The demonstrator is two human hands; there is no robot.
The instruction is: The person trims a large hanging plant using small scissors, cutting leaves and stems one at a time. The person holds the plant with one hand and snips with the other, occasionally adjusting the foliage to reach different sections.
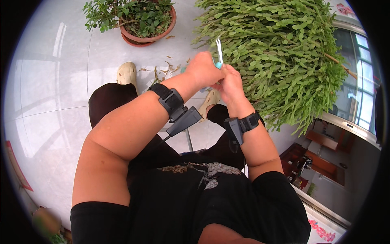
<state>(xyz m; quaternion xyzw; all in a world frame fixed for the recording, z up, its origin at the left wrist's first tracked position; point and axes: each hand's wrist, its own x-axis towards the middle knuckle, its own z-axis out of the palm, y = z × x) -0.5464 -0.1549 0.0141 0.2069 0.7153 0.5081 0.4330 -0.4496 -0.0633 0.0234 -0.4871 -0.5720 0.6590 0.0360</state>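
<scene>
Small scissors [218, 62] with teal handles and bright metal blades point away from me, blades slightly apart. My left hand [204, 70] is curled around the handle side, its back toward me. Against it sits my right hand [231, 82], thumb and fingers bent beside the scissors' teal part. Whether those right fingers pinch something is hidden. Just beyond and to the right spreads a large Christmas cactus [283, 58], its flat segmented green stems hanging densely near my right hand. Dry plant trimmings [164, 71] lie on the floor behind my left hand.
A jade-like plant [143, 23] grows in a terracotta-coloured pot [173, 21] on a saucer [134, 43]. My feet wear cream clogs [127, 73]. A metal stool leg [189, 141] shows between my legs. Sliding glass [362, 70] and its frame stand at right. Glossy tiles [54, 88] cover the floor.
</scene>
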